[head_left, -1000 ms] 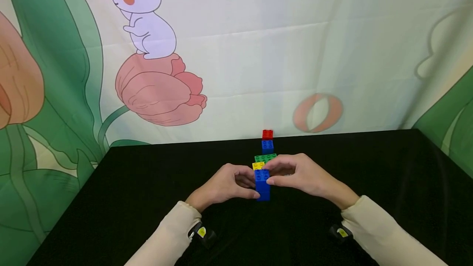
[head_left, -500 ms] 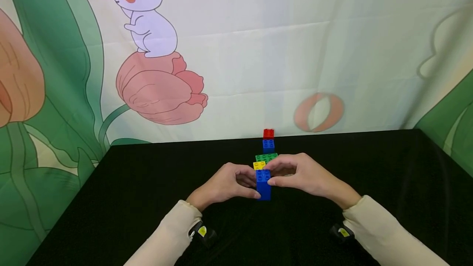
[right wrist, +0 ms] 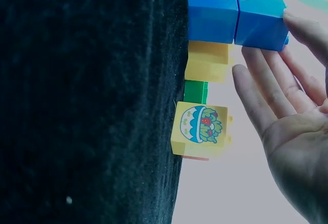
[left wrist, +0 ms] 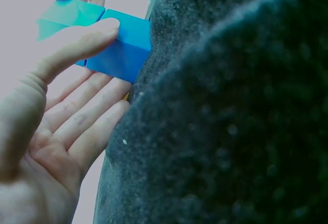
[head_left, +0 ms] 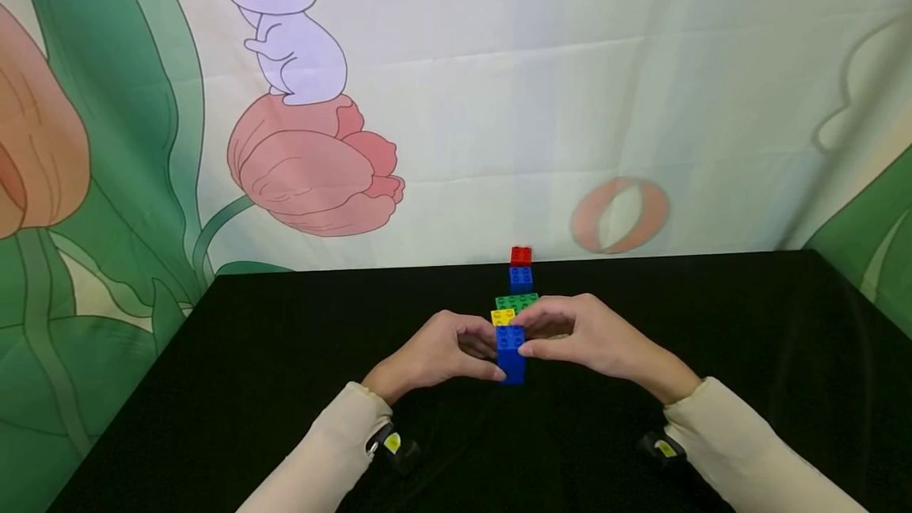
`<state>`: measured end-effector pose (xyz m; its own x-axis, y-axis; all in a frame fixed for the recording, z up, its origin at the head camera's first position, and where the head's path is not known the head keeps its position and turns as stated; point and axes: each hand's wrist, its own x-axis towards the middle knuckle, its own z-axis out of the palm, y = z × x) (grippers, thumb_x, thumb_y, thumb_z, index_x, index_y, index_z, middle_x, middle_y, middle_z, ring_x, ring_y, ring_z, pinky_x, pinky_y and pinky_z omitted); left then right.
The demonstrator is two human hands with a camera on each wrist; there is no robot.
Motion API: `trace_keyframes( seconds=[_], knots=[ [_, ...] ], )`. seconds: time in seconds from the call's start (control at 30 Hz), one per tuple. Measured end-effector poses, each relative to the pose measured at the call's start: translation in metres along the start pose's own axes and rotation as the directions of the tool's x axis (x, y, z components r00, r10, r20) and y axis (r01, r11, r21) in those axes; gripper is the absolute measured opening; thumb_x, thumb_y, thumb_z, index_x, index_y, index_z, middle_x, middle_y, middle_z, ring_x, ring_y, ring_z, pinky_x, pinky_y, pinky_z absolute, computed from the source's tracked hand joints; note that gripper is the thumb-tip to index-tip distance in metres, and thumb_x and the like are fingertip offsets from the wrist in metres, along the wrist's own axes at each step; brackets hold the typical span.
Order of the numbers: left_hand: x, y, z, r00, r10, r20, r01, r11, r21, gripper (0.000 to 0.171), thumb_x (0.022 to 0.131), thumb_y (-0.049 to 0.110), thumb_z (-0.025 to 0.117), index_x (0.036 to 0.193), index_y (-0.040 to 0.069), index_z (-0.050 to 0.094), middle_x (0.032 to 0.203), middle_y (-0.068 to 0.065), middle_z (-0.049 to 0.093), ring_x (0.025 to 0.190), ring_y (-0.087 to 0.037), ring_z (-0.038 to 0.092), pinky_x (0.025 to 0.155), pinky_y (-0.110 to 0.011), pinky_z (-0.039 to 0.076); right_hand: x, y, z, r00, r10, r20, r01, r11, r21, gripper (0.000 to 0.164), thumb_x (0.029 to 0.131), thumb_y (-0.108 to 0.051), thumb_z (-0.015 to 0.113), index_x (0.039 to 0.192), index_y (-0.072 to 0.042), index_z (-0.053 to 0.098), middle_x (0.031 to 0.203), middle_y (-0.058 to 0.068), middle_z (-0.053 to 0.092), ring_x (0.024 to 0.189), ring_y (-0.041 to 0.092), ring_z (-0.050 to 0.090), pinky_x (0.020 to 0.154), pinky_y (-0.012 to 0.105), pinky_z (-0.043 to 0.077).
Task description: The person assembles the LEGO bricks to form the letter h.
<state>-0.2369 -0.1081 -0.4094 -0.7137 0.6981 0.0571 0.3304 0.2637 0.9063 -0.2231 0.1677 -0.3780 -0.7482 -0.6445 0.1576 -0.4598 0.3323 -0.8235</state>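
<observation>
Two blue toy building bricks stand stacked on the black-covered table. My left hand [head_left: 445, 351] pinches the lower blue brick [left wrist: 120, 57] from the left, its thumb across the near face. From the right, my right hand [head_left: 584, 339] holds the upper blue brick [right wrist: 261, 24] between thumb and fingers. A thin seam runs between the two bricks in both wrist views. Just behind the stack sits a yellow brick [head_left: 503, 317], partly hidden by it. In the right wrist view, a yellow brick with a printed bowl picture [right wrist: 200, 129] lies below the right fingertips.
Behind the yellow brick, a wider green brick [head_left: 517, 302], a blue brick [head_left: 521, 279] and a red brick [head_left: 521, 256] stretch back to the table's [head_left: 299, 323] far edge. A white curtain [head_left: 463, 101] with printed flowers and an animal hangs behind it.
The upper blue brick has settled onto the lower one; the line between them, plain one second ago in the head view, has faded. Both hands keep their hold. The head view has shifted slightly.
</observation>
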Motion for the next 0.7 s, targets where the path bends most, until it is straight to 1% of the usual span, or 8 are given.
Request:
trace_keyframes(
  seconds=[0.27,0.7],
  knots=[
    [0.0021,0.0009,0.0005,1.0,0.006,-0.003,-0.006,1.0,-0.003,0.03,0.092,0.007,0.084,0.12,0.003,0.074,0.114,-0.004,0.078,0.106,-0.015,0.075,0.095,-0.031,0.059,-0.0007,-0.0039,-0.0026,1.0,0.0,0.004,0.0,1.0,-0.02,0.027,0.101,-0.02,0.075,0.126,-0.009,0.072,0.12,0.002,0.076,0.115,0.023,0.07,0.104,0.055,0.054],
    [-0.0002,0.0039,0.0003,1.0,-0.029,-0.007,0.03,0.999,0.018,0.029,0.093,0.009,0.083,0.12,0.004,0.073,0.114,-0.003,0.078,0.105,-0.015,0.075,0.095,-0.029,0.059,0.0013,0.0,0.0,1.0,0.024,0.004,-0.024,1.0,0.012,0.029,0.099,-0.022,0.076,0.125,-0.009,0.072,0.12,0.003,0.075,0.116,0.025,0.07,0.105,0.055,0.053]
  ],
)
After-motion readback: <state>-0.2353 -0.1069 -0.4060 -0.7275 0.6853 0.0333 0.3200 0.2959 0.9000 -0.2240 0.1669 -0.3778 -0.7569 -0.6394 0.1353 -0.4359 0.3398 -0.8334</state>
